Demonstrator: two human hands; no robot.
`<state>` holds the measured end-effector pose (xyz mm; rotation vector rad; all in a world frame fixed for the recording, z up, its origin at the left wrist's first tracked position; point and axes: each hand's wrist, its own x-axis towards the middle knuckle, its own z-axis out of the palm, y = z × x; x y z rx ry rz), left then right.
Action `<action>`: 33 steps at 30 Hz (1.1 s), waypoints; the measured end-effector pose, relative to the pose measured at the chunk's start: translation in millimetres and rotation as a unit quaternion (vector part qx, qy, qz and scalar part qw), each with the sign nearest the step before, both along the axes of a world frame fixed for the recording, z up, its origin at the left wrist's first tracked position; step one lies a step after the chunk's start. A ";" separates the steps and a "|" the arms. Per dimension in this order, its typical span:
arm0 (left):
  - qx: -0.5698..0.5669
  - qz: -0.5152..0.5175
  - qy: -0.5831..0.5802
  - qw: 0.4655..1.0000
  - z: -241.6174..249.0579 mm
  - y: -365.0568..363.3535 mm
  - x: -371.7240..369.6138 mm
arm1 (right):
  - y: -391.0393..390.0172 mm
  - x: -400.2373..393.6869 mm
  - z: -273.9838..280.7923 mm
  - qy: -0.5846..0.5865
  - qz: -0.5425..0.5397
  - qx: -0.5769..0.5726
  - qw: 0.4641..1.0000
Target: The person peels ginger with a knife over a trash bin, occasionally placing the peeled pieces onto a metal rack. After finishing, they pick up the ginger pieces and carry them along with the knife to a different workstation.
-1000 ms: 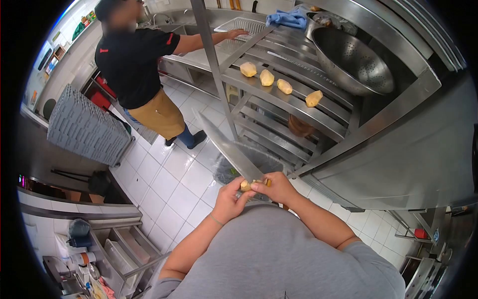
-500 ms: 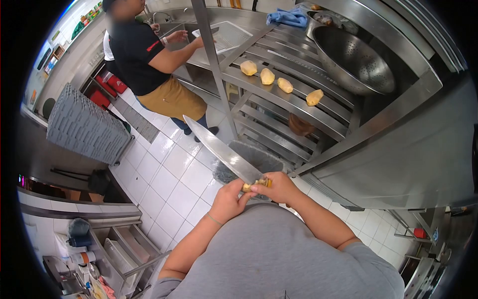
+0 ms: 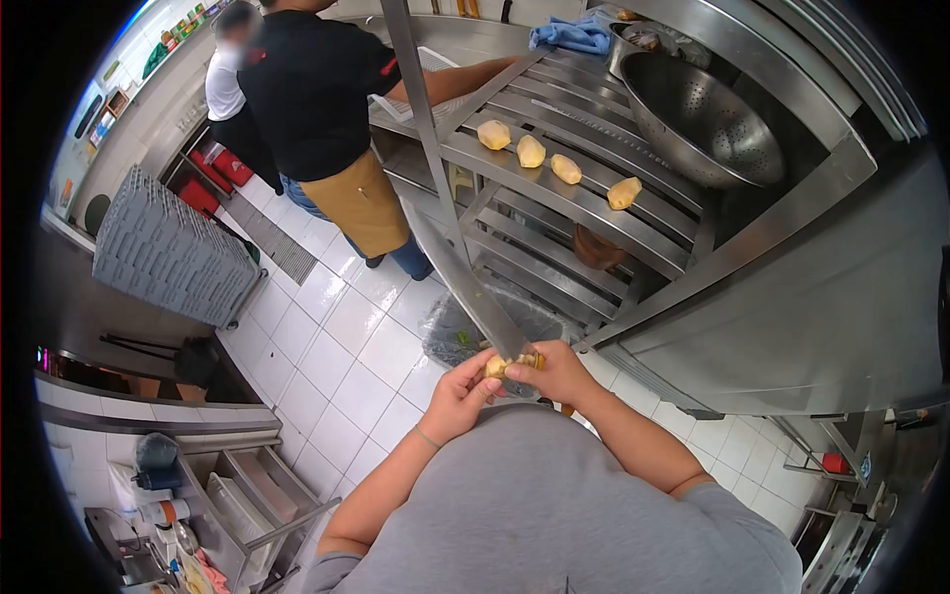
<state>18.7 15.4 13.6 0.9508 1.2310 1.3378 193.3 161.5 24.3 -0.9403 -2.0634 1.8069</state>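
Note:
My left hand (image 3: pixel 458 398) grips a small peeled potato (image 3: pixel 495 367) in front of my belly, its fingers wrapped round it. A large chef's knife (image 3: pixel 465 285) is in my right hand (image 3: pixel 554 373), its long blade slanting up and to the left. The base of the blade and my right thumb lie against the potato, and the fingers partly hide it. Under the hands stands a bin (image 3: pixel 442 342) lined with clear plastic, with green scraps showing. Several peeled potatoes (image 3: pixel 530 151) lie in a row on the slatted metal rack (image 3: pixel 614 213) ahead.
A big steel colander (image 3: pixel 698 124) and a blue cloth (image 3: pixel 572 37) rest on the rack. At the sink counter, a person in a black shirt (image 3: pixel 317 99) reaches right; another in white (image 3: pixel 226 89) stands behind. Stacked grey trays (image 3: pixel 173 252) stand left on the tiled floor (image 3: pixel 336 327).
The knife blade has swung right and steeper, and more of the potato shows. The person in black has moved right, reaching across the counter, uncovering a second person. Green scraps now show in the bin.

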 end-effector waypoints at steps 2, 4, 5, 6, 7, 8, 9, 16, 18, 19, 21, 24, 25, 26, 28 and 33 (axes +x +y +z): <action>0.005 0.010 0.020 1.000 -4.7 -2.6 1.0 | -1.8 0.7 3.3 0.040 -0.011 0.035 0.999; 0.010 0.018 0.039 0.999 -3.0 -2.8 2.1 | -2.0 2.6 8.8 -0.011 -0.026 0.088 0.996; 0.024 0.038 0.084 0.995 -1.4 -2.1 2.9 | -2.2 3.2 10.9 -0.011 -0.027 0.088 0.996; 0.038 0.057 0.129 0.989 1.1 -1.3 3.9 | -2.2 3.7 12.8 -0.061 -0.040 0.140 0.988; 0.038 0.056 0.129 0.989 2.1 -1.4 4.8 | -2.3 4.0 14.0 -0.110 -0.053 0.191 0.974; 0.040 0.062 0.149 0.986 2.7 -1.6 5.6 | -1.9 4.4 14.4 -0.110 -0.053 0.191 0.974; 0.043 0.068 0.169 0.982 5.1 -2.2 6.7 | -1.4 5.0 14.7 -0.118 -0.056 0.213 0.968; 0.014 0.082 0.246 0.966 25.4 -1.8 10.9 | -0.5 9.8 13.2 -0.128 -0.059 0.304 0.942; 0.010 0.074 0.267 0.961 27.9 -0.8 9.7 | 0.7 10.9 13.2 -0.130 -0.051 0.289 0.947; 0.010 0.074 0.267 0.961 27.9 -0.4 8.3 | 1.4 11.3 13.3 -0.132 -0.043 0.273 0.952; 0.027 0.051 0.309 0.949 28.3 0.8 4.9 | 2.5 11.5 13.1 -0.133 -0.037 0.260 0.955; 0.027 0.057 0.296 0.953 34.9 2.1 8.3 | 2.3 11.5 13.0 -0.132 -0.033 0.242 0.961; 0.026 0.057 0.295 0.953 36.6 2.3 8.8 | 1.5 10.9 13.2 -0.129 -0.034 0.236 0.963; 0.037 0.060 0.300 0.951 38.0 2.4 9.2 | 1.1 10.9 14.9 -0.129 -0.034 0.235 0.963; 0.047 0.064 0.305 0.949 37.2 2.1 9.1 | 2.1 10.4 21.6 -0.144 -0.021 0.230 0.962; 0.052 0.074 0.346 0.934 34.2 1.3 9.4 | 2.3 9.3 12.6 -0.142 -0.012 0.234 0.962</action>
